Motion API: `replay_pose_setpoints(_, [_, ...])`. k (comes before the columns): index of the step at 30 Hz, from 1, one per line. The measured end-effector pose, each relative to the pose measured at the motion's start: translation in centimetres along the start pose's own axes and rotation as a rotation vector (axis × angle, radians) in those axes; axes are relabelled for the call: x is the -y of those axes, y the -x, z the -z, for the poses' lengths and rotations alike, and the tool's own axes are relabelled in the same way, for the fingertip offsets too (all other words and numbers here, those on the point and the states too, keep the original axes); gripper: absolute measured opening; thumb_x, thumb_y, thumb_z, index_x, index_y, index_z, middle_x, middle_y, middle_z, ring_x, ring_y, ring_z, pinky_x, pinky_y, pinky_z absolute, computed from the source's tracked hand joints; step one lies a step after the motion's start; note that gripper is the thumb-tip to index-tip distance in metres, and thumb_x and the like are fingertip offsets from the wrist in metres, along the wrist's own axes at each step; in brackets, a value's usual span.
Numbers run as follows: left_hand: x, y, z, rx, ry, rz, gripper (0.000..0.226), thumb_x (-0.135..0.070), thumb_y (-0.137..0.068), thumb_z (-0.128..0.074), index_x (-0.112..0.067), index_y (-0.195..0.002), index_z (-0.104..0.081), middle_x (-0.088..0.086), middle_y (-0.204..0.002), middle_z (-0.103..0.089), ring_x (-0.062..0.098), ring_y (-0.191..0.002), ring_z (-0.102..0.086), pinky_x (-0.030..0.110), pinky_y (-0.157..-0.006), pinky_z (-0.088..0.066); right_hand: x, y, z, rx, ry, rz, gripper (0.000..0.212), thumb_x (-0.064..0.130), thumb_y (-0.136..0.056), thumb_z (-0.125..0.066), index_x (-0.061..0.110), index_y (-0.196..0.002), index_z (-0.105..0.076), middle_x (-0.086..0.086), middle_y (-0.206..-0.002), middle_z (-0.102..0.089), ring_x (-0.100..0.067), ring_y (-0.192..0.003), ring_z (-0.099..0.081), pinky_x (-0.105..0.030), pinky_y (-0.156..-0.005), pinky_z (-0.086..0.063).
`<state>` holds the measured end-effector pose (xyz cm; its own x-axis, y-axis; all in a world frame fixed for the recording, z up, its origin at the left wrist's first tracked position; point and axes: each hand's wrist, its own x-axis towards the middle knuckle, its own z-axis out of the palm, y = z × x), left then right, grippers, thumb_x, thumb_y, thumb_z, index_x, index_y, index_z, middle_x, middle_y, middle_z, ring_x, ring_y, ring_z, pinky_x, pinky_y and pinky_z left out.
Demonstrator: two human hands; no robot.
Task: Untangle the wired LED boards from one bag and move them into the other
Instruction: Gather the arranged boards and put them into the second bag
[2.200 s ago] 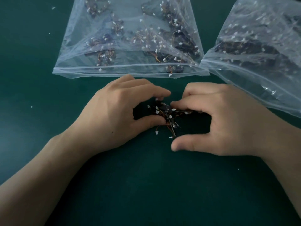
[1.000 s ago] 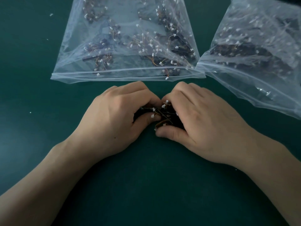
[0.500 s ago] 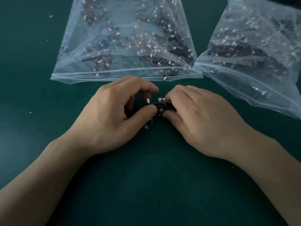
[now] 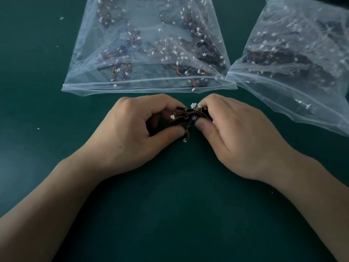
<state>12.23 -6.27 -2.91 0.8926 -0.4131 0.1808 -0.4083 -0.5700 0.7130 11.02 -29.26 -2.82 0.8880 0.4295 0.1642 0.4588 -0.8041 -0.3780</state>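
A small tangle of black LED boards with orange wires and white connectors (image 4: 188, 117) is held between both hands, just above the green table. My left hand (image 4: 139, 133) pinches its left side between thumb and curled fingers. My right hand (image 4: 232, 133) pinches its right side the same way. Behind the hands lies a clear zip bag (image 4: 149, 44) holding several wired boards, its mouth facing me. A second clear bag (image 4: 294, 59), also with wired boards inside, lies at the right.
The dark green table (image 4: 170, 214) stretches out in front of the hands. A few tiny white specks (image 4: 38, 128) lie on it at the left. The two bags touch at their near corners.
My hands gathered the spread tangle, pressed close together around it, then lifted slightly toward the bags. Now each hand pinches one side and the boards show between the fingertips.
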Motion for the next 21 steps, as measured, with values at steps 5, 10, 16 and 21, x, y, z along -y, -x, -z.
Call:
replay_pose_setpoints(5, [-0.4,0.1,-0.1,-0.009,0.027,0.025,0.029,-0.035,-0.084,-0.08,-0.043,-0.111,-0.071,-0.016,-0.089,-0.074,0.019,-0.069,-0.064,0.027,-0.065,-0.048,0.1,-0.1,0.0,0.011,-0.021,0.043,0.03,0.041,-0.106,-0.037,0.017,-0.108,-0.055,0.016,-0.086,-0.043,-0.011,-0.075,-0.041,-0.031,-0.063,-0.025])
replay_pose_setpoints(10, [-0.6,0.1,-0.2,-0.004,0.033,0.062,0.021,-0.036,-0.081,-0.078,-0.037,-0.102,-0.073,-0.006,-0.082,-0.075,0.021,-0.069,-0.066,0.034,-0.066,-0.048,0.0,-0.1,-0.1,0.029,-0.055,0.085,0.029,0.039,-0.106,-0.042,0.013,-0.108,-0.057,0.016,-0.09,-0.044,-0.008,-0.077,-0.038,-0.032,-0.067,-0.027])
replay_pose_setpoints(16, [-1.1,0.1,-0.4,-0.026,0.031,0.077,0.02,-0.035,-0.081,-0.076,-0.034,-0.099,-0.07,-0.013,-0.081,-0.074,0.02,-0.067,-0.065,0.032,-0.063,-0.049,0.2,-0.2,-0.3,0.089,-0.082,0.151,0.035,0.041,-0.107,-0.038,0.014,-0.106,-0.06,0.012,-0.088,-0.049,-0.01,-0.076,-0.041,-0.032,-0.071,-0.033])
replay_pose_setpoints(21, [-1.0,0.1,-0.4,-0.012,0.015,0.073,0.022,-0.037,-0.083,-0.075,-0.037,-0.104,-0.071,-0.012,-0.085,-0.075,0.019,-0.071,-0.068,0.035,-0.065,-0.05,0.5,-0.2,-0.5,0.061,-0.046,0.129,0.031,0.04,-0.106,-0.04,0.014,-0.103,-0.057,0.013,-0.086,-0.045,-0.01,-0.074,-0.039,-0.031,-0.069,-0.027])
